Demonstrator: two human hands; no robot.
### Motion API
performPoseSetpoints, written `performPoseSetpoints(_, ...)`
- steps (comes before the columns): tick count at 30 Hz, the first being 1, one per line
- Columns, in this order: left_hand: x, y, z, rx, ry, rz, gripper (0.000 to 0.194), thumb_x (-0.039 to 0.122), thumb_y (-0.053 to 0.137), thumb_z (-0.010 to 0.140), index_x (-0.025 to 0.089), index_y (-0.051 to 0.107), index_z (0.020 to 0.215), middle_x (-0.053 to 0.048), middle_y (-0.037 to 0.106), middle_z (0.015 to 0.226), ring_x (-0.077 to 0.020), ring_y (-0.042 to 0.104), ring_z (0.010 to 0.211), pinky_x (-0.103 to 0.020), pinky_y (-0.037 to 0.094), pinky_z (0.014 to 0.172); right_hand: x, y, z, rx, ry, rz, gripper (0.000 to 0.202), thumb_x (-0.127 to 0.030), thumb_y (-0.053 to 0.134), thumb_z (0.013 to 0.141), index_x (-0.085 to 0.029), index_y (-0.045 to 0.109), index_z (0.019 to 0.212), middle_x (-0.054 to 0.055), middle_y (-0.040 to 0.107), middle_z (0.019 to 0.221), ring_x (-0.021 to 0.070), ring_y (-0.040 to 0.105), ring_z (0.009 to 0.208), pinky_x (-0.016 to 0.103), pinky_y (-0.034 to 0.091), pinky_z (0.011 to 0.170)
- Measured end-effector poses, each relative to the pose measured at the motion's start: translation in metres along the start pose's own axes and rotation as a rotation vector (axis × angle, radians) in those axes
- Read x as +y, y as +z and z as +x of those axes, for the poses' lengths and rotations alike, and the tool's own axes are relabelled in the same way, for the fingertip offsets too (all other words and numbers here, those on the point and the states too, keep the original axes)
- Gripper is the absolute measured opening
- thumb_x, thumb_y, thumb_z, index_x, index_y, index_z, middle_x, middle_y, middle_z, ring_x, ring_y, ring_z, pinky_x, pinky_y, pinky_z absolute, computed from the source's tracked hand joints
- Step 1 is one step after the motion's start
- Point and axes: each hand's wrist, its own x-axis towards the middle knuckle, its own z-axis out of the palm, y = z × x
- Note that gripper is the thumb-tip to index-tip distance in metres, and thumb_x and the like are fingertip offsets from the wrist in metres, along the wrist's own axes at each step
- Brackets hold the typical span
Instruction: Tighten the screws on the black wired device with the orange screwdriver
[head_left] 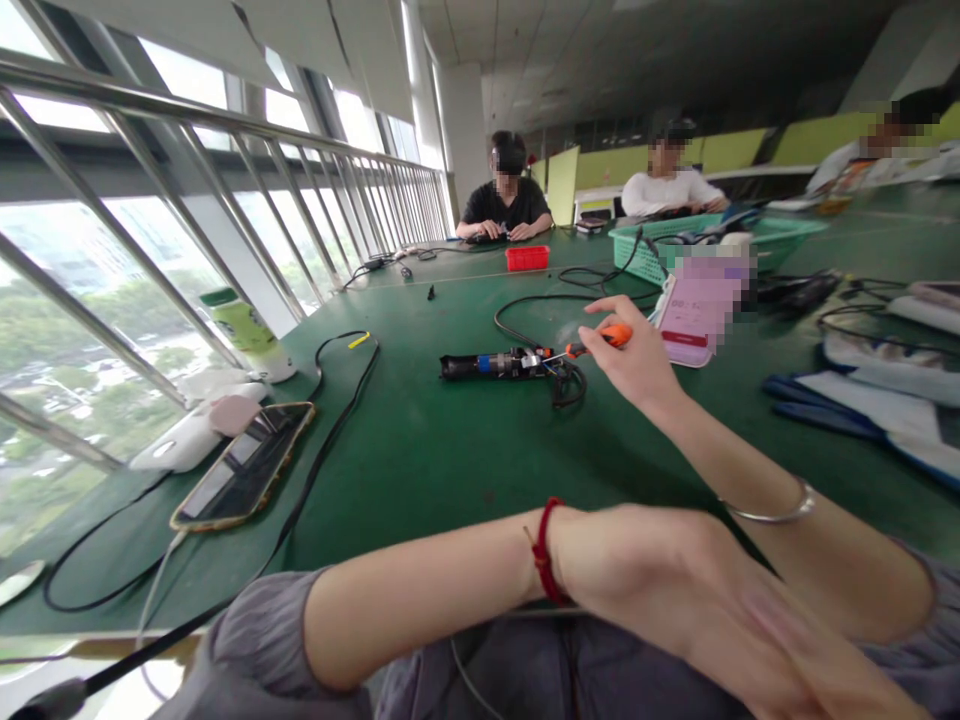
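Note:
An orange-handled screwdriver (616, 336) is pinched in my right hand (628, 362), some fingers lifted. Its thin shaft slants left and down to a black tube-shaped device (480, 366) lying on the green table. That device has a blue band, exposed metal parts at its right end and a cable (571, 388) looped below. My left hand (697, 570), with a red cord at the wrist, crosses low in front of my right forearm, close to the camera. Its fingers run toward the lower right corner, blurred and partly out of view, and what they touch cannot be made out.
A pink-screened phone (694, 312) leans by a green basket (637, 250) of cables. Gloves (870, 405) lie right. A dark phone (244, 468), a cup (247, 335) and cables are left, near the railing. Beyond a red tray (528, 259), several people sit.

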Motion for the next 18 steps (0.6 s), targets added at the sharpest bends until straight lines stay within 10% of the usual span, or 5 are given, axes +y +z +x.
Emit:
performPoseSetpoints(6, -0.014, -0.045, 0.023, -0.061, 0.002, -0.221, 0.041, 0.06, 0.035, 0.073, 0.021, 0.044, 0.063, -0.004, 0.042, 0.063, -0.0195, 0.045, 0.064, -0.035, 0.047, 0.062, 0.0, 0.0, -0.001, -0.015, 0.015, -0.008, 0.025, -0.04, 0.051, 0.08, -0.025, 0.056, 0.098, -0.003, 0.055, 0.064, 0.0173, 0.054, 0.06, 0.03, 0.041, 0.063)
performPoseSetpoints(18, -0.039, -0.046, 0.026, -0.102, 0.05, -0.394, 0.048, 0.068, 0.029, 0.069, 0.023, 0.038, 0.058, -0.003, 0.036, 0.058, -0.0209, 0.045, 0.067, -0.037, 0.046, 0.064, -0.003, -0.001, -0.001, -0.009, -0.023, -0.006, 0.02, -0.04, 0.052, 0.079, -0.022, 0.061, 0.081, 0.0, 0.059, 0.064, 0.0156, 0.052, 0.059, 0.029, 0.039, 0.059)
